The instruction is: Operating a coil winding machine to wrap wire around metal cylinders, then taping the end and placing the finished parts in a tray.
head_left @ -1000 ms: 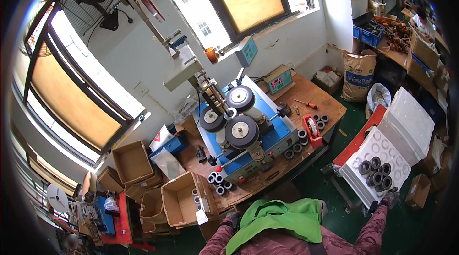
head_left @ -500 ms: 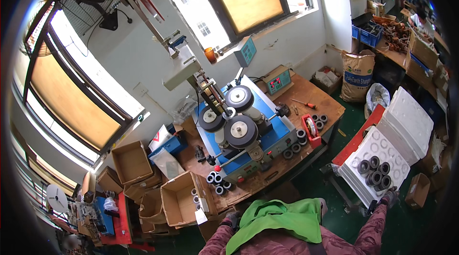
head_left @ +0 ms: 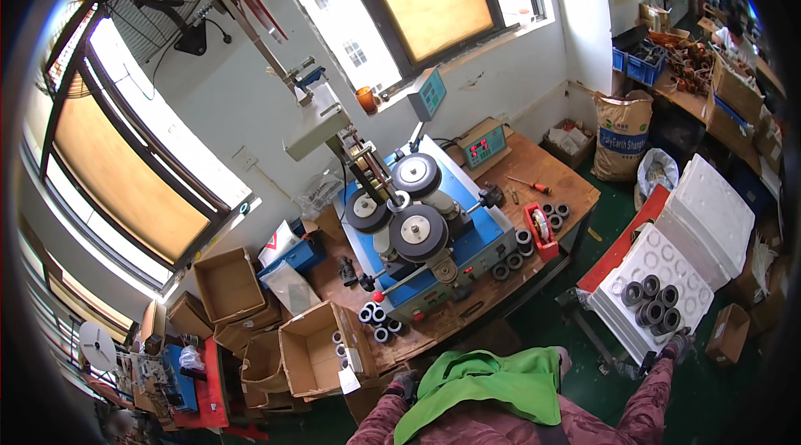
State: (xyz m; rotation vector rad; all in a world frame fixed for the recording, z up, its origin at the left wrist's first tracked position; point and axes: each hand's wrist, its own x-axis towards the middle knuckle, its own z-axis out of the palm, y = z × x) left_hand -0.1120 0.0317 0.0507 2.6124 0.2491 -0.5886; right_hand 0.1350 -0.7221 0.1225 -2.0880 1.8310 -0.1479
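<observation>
i see open brown cardboard boxes (head_left: 310, 351) at the surface's left end, more stacked beside them. a small box with a red digit display (head_left: 486, 145) sits at the back right. a teal screen unit (head_left: 431, 94) stands on the windowsill. a tan printed sack (head_left: 622, 138) leans on the floor, right.

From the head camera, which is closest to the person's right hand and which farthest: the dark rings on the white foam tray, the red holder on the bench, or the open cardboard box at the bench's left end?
From the right hand:
1. Dark rings, on the white tray just above the hand, at right.
2. Red holder, near the bench's right end.
3. Cardboard box, far left, past the green cloth.
</observation>
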